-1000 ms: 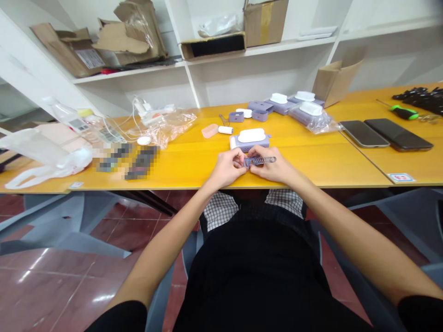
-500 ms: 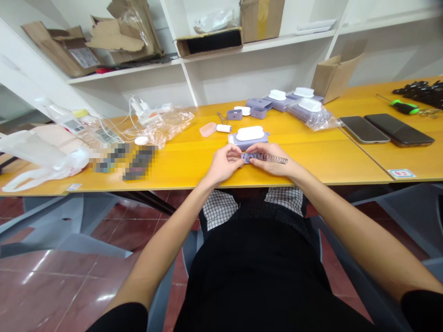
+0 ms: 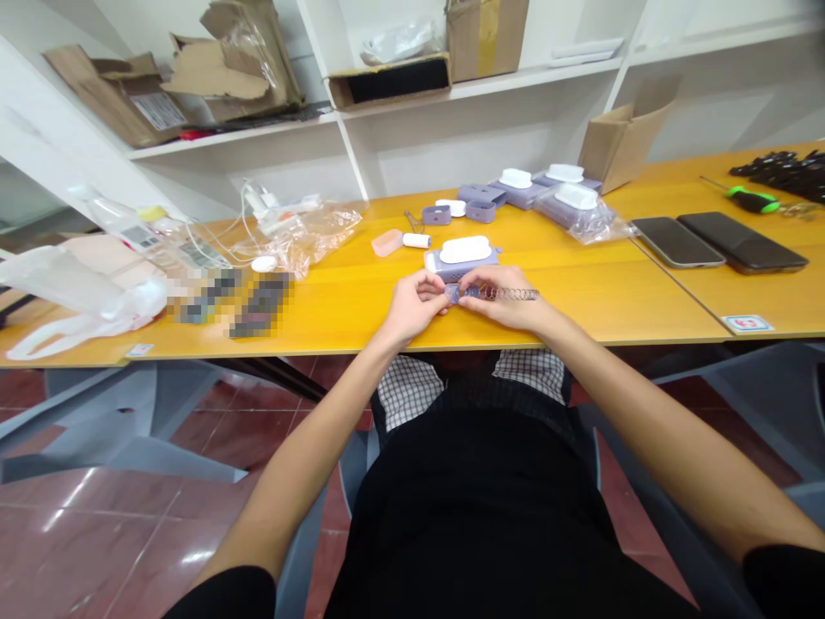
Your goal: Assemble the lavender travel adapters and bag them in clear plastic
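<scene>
My left hand (image 3: 412, 305) and my right hand (image 3: 509, 299) meet over the near edge of the yellow table (image 3: 361, 301). Between their fingertips sits a small purple plastic part (image 3: 456, 293) with a long metal coil spring (image 3: 512, 294) running out to the right over my right hand. The left fingers pinch the purple part. The right fingers are curled round the spring's left end. Just behind the hands lies a purple case with a white lid (image 3: 462, 254).
More purple and white cases (image 3: 528, 189) lie farther back, with a pink piece (image 3: 388, 242) and a white cylinder (image 3: 417, 241). Two phones (image 3: 715, 241) and a green screwdriver (image 3: 751, 199) lie at right. Plastic bags (image 3: 77, 292) and cables sit left. Shelves hold cardboard boxes (image 3: 161, 86).
The spring has stretched out longer to the right, and my right hand has shifted slightly along it. Both hands stay together at the same spot on the table.
</scene>
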`<state>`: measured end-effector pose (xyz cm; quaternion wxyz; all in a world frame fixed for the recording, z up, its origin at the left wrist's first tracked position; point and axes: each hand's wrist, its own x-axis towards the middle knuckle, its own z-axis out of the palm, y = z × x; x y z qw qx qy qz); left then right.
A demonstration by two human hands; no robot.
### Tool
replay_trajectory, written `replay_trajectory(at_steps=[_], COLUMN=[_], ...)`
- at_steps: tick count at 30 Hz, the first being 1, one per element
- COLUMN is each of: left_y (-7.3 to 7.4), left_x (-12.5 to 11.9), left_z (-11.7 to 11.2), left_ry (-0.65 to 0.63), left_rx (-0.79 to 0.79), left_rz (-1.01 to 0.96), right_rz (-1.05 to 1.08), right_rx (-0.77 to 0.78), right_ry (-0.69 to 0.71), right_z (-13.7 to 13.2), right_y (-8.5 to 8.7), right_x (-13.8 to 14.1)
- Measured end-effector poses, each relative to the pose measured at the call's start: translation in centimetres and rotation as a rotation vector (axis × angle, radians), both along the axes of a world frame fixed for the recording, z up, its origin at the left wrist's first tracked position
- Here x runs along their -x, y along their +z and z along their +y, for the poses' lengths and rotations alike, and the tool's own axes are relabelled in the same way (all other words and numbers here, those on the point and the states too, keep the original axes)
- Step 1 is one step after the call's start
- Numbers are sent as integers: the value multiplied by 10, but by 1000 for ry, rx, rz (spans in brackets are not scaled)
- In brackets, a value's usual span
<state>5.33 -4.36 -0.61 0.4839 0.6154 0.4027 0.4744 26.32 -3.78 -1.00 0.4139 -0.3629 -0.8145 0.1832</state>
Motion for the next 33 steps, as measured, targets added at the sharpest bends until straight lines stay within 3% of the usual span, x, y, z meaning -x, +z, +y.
replay_trajectory(at_steps=[10, 24, 33], left_y=[2, 2, 2], left_x=[0, 0, 0], left_z=[-1, -1, -2], left_ry=[54, 54, 38], left_rx=[25, 46, 26], left_rz=[-17, -28, -36], right_rz=[-40, -65, -60], right_rx=[-103, -78, -93], right_ry=[18, 48, -1], right_z=[1, -3, -2], right_y=[-5, 2, -3], right_x=[-1, -2, 4])
